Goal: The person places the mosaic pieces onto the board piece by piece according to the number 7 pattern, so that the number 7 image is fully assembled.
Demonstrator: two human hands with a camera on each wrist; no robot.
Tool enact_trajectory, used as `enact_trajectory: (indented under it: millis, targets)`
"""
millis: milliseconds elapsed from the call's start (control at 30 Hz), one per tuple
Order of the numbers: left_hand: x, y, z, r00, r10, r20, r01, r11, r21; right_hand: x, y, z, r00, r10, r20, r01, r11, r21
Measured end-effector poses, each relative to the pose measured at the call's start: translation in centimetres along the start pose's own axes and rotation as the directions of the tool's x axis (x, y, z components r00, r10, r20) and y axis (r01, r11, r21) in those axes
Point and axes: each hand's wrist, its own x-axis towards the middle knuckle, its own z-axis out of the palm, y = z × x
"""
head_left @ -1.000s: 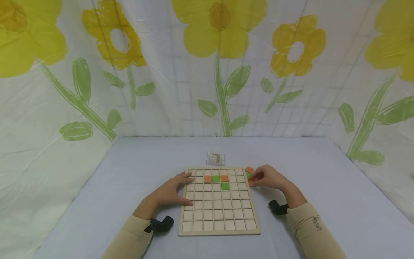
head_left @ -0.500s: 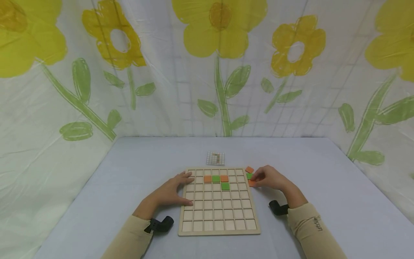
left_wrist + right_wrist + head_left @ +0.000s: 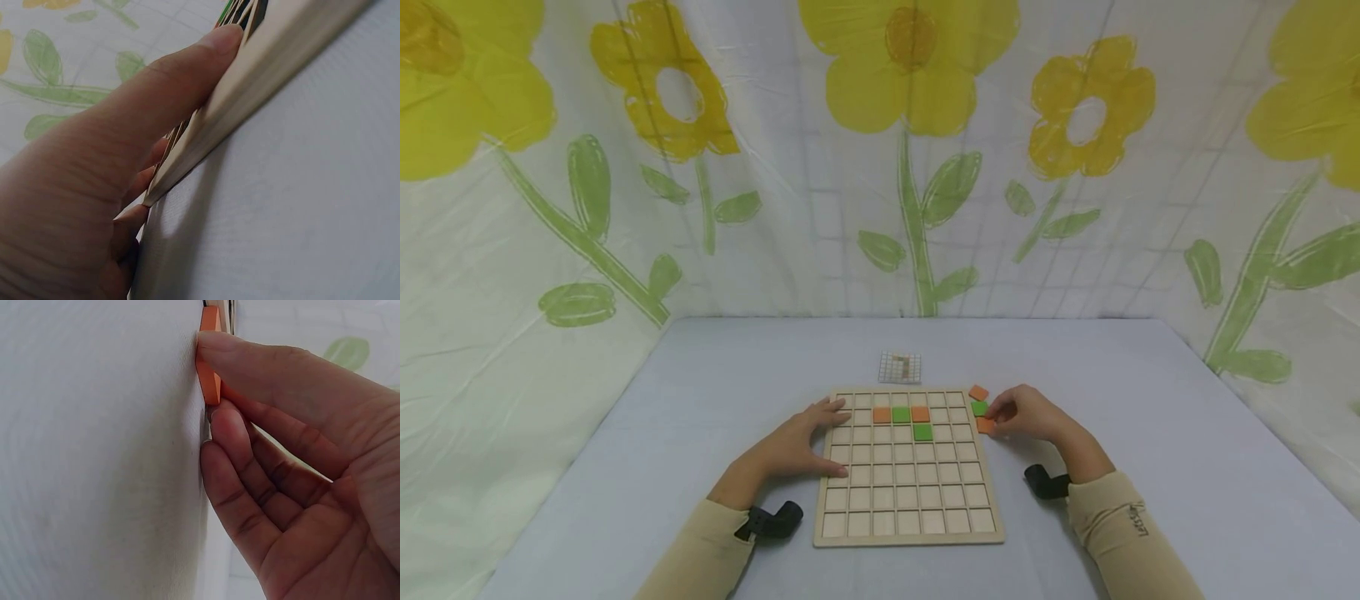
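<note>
A square wooden grid board (image 3: 908,541) lies on the table. My left hand (image 3: 796,446) rests at its left side, thumb and fingers spread over the rim; the left wrist view shows the thumb (image 3: 169,75) lying on the board's top. My right hand (image 3: 1028,413) is by the board's upper right edge. Its thumb and finger pinch an orange tile (image 3: 210,381) low at the table surface, the finger behind it partly hidden. Beside these fingertips lies a green tile (image 3: 980,408), with another orange tile (image 3: 978,392) beyond it.
In the board's second row sit an orange tile (image 3: 882,415), a green tile (image 3: 901,414) and an orange tile (image 3: 920,413). Another green tile (image 3: 922,432) sits below the last. A small printed grid card (image 3: 899,367) lies behind the board. A flowered curtain (image 3: 775,250) hangs behind the table.
My right hand has shifted slightly to the right, and the orange tile at its fingertips has slid a little with it. More of the green tile shows. My left hand has stayed put.
</note>
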Motion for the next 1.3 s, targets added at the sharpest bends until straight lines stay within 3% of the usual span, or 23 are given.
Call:
enact_trajectory:
  millis: [700, 1300]
  targets:
    - [0.1, 0.1, 0.1, 1.0, -0.014, -0.002, 0.014, 1.0, 0.011, 0.0, -0.8, -0.6, 0.995, -0.098, 0.033, 0.099, 0.994, -0.038]
    - [0.0, 0.1, 0.0, 1.0, -0.029, 0.002, 0.029, 1.0, 0.011, 0.4, -3.9, 1.7, 0.978, -0.184, 0.095, 0.188, 0.982, -0.034]
